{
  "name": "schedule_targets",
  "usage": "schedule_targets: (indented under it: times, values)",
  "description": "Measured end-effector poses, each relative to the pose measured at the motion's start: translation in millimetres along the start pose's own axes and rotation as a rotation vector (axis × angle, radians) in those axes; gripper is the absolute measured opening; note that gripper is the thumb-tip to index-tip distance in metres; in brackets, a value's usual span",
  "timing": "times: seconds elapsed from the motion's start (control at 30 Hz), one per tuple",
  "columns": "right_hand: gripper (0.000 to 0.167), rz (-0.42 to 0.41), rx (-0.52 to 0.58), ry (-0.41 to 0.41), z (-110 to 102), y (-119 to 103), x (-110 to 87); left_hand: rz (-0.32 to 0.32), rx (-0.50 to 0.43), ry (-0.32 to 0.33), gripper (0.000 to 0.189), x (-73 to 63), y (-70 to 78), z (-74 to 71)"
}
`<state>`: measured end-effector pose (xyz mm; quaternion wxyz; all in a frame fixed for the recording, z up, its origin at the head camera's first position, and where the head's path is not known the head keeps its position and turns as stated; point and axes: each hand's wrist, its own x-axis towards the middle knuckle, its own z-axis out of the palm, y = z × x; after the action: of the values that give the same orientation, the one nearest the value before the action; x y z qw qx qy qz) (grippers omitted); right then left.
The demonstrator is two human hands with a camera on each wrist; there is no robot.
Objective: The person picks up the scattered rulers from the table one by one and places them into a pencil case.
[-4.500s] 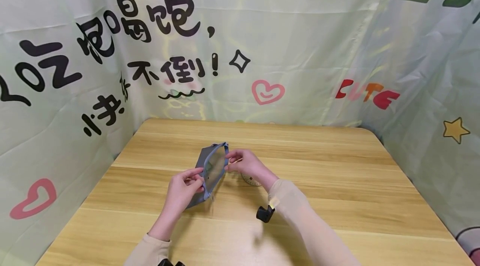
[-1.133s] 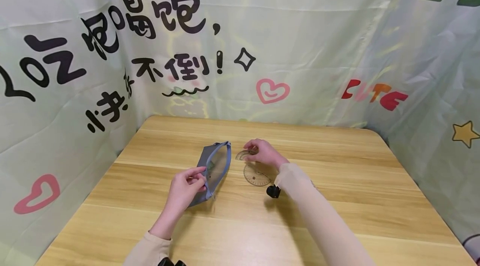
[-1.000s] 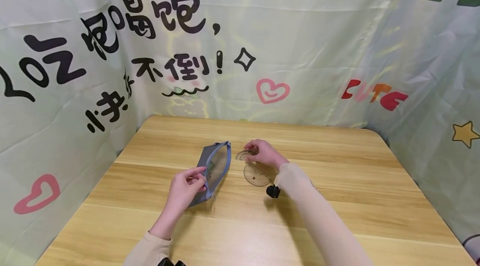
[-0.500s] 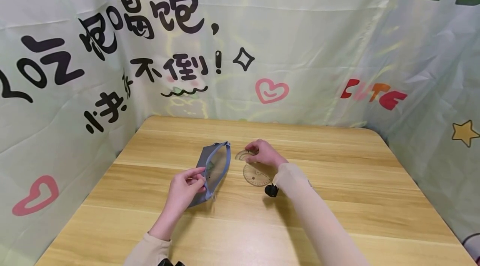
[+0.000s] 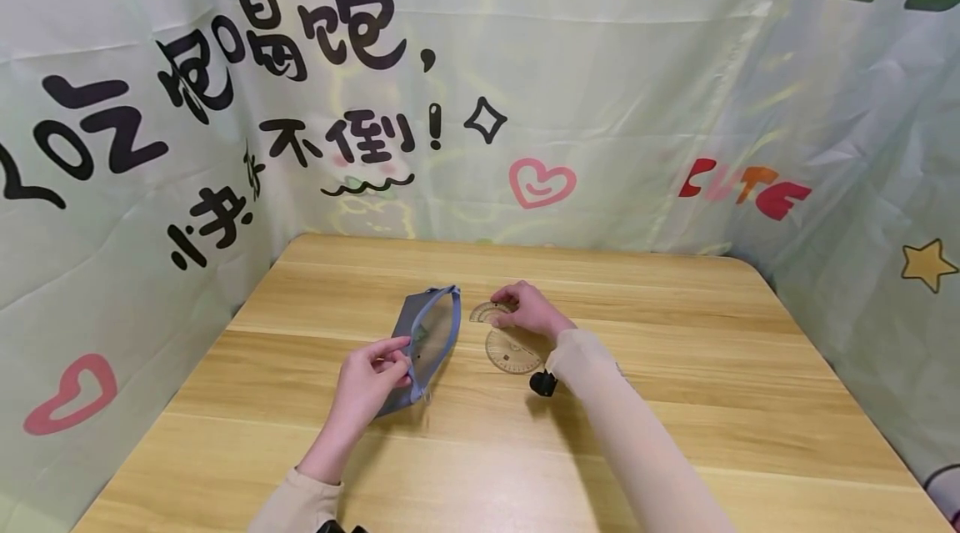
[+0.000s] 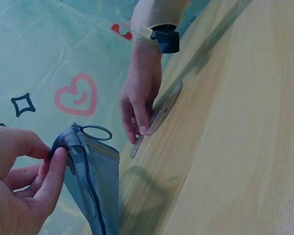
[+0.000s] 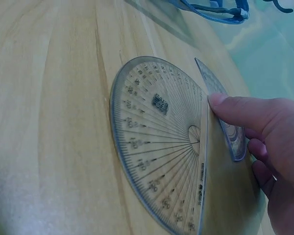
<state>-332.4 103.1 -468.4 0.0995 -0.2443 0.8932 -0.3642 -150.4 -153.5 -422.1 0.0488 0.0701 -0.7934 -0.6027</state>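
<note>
While my left hand [image 5: 367, 383] pinches the near end of the blue-grey zip pouch [image 5: 425, 341] at its open mouth, thumb and forefinger curled on the zipper edge, my right hand [image 5: 528, 309] sits on the wooden table [image 5: 712, 366] with fingertips [image 7: 218, 102] on the small protractor [image 5: 487, 312], which lies flat just right of the pouch mouth; whether it is pinched or only touched I cannot tell for sure, though in the right wrist view the fingers curl round its edge and I read that as a grip. Large protractor [image 7: 159, 142] lies flat on the table, touching or slightly overlapping the small one, just beside the right hand. Progress, my judgement: both protractors are outside the pouch, neither lifted clear, so if they go in, nothing is in yet; pouch already unzipped and held open, that part looks done; left are picking up each protractor, sliding it in, zipping shut. Pouch contents: through the clear panel in the head view I see nothing definite inside, too small to tell; the left wrist view shows only the fabric side, zipper and ring pull [image 6: 96, 132]. Printed curtain [image 5: 600, 99] stands behind the table
</note>
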Motion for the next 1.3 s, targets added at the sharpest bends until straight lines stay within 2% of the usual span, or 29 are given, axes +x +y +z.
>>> schedule_targets:
  times: [0.27, 0.47, 0.77, 1.03, 1.3]
  values:
    - [0.044, 0.009, 0.039, 0.01, 2.5, 2.0, 0.1, -0.006, 0.005, 0.006, 0.033, 0.2, -0.7, 0.1]
    - [0.044, -0.013, 0.027, 0.032, 5.3, 5.9, 0.4, 0.0, 0.008, 0.003, 0.033, 0.7, -1.5, -0.2]
    - [0.044, -0.003, 0.074, 0.01, 2.7, 1.5, -2.7, -0.001, 0.013, 0.003, 0.033, 2.0, -2.4, 0.2]
    - [0.042, -0.003, 0.038, 0.025, -0.2, -0.9, -4.9, -0.005, 0.012, 0.005, 0.034, 1.3, -2.0, -0.7]
    - [0.043, 0.043, 0.001, 0.044, -3.7, -2.4, -7.7, 0.004, 0.008, 0.012, 0.033, 1.2, -1.6, -1.2]
